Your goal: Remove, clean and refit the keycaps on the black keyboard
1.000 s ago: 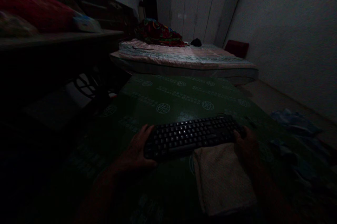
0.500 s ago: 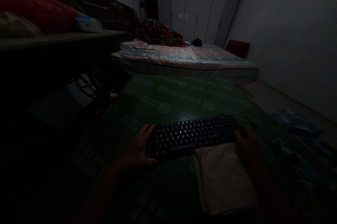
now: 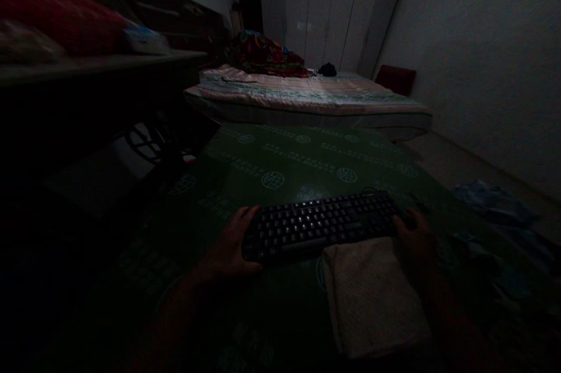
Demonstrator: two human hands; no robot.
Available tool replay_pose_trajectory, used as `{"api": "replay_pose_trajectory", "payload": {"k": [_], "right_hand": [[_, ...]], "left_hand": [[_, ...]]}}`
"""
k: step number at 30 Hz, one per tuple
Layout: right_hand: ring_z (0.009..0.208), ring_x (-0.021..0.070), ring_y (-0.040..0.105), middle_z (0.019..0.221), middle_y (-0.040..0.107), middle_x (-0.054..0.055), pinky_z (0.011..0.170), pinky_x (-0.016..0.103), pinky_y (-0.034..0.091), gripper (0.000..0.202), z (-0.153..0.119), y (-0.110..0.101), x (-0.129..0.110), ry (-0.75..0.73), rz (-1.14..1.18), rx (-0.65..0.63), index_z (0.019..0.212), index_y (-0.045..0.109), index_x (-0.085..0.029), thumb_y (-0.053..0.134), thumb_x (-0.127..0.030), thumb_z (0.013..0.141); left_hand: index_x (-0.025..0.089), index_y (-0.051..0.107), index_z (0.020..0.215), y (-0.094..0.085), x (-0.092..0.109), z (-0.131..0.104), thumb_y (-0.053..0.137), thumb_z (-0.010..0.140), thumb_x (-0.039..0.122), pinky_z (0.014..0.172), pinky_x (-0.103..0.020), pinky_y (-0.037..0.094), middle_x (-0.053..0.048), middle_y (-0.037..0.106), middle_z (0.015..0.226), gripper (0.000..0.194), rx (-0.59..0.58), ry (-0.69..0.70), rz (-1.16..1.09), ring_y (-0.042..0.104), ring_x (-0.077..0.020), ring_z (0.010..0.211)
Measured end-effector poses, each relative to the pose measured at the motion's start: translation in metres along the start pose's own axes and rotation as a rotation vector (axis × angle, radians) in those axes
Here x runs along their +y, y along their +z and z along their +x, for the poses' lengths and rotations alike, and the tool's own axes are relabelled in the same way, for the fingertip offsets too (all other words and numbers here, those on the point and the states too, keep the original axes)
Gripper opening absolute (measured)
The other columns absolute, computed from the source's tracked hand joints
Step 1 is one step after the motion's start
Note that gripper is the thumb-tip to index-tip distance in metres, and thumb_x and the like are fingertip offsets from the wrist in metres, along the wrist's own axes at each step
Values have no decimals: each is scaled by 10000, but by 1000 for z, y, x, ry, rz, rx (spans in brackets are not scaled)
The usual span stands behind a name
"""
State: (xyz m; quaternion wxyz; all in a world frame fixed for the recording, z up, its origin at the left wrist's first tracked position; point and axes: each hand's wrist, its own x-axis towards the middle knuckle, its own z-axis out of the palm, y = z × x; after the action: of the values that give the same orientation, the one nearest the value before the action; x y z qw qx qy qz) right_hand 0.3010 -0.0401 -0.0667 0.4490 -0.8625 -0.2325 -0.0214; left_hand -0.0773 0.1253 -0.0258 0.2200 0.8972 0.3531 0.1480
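A black keyboard [image 3: 315,224] lies across the green board, slightly aslant, its right end farther from me. My left hand [image 3: 234,244] grips its left end, fingers by the back corner and thumb along the front edge. At the opposite end, my right hand [image 3: 414,235] holds the right edge with the thumb near the top; darkness hides most of those fingers. A folded beige cloth [image 3: 374,300] lies just in front of the keyboard's right half, beside my right wrist.
The green printed board [image 3: 280,154] reaches toward a bed [image 3: 315,95] with a red patterned blanket [image 3: 267,57]. Dim crumpled cloths [image 3: 491,203] lie at the right. On the left stands a table [image 3: 175,57] above a dark wheel [image 3: 142,142]. The room is very dark.
My right hand has shifted very slightly to the right at the keyboard's edge. The left hand, the keyboard and the cloth look the same.
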Motion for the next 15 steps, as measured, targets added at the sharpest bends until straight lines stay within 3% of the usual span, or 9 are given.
{"api": "replay_pose_trajectory", "payload": {"k": [15], "right_hand": [[977, 300, 608, 1085, 653, 173, 864, 433, 467, 650, -1, -4, 1, 21, 167, 47, 1181, 607, -105, 569, -517, 680]], "left_hand": [[140, 119, 1465, -2, 6, 1, 662, 656, 284, 1146, -475, 206, -193, 163, 1543, 984, 6, -59, -43, 138, -326, 1426]]}}
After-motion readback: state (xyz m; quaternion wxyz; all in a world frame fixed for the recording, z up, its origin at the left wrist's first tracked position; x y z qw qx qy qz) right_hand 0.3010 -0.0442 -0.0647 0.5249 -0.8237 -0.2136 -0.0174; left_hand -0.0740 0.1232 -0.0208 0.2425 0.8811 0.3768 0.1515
